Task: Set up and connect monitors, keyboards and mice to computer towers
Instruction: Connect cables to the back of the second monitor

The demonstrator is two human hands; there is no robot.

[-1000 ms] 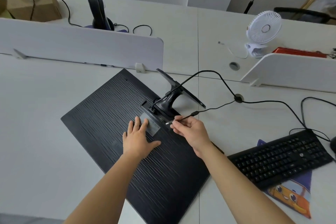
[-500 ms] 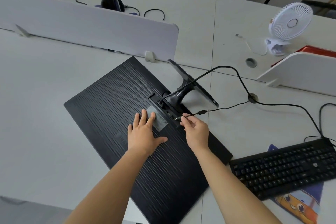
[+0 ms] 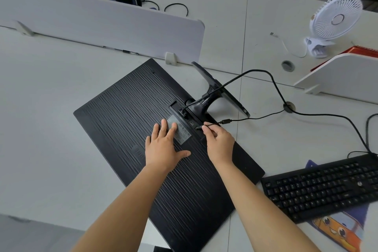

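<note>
Monitor [image 3: 131, 116] lies face-down on the bench [image 3: 41, 108]; left hand [image 3: 163, 147] pressed flat on its back, right hand [image 3: 219, 145] pinching a thin cable plug [image 3: 199, 128] at its ports.

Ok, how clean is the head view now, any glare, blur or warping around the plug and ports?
Head view: light is soft and even, no glare on the monitor; the wide lens stretches the forearms near the bottom edge; the plug pinched by the right hand is dark on a dark recess, so its seating cannot be told; the label print is too blurred to read.
</note>
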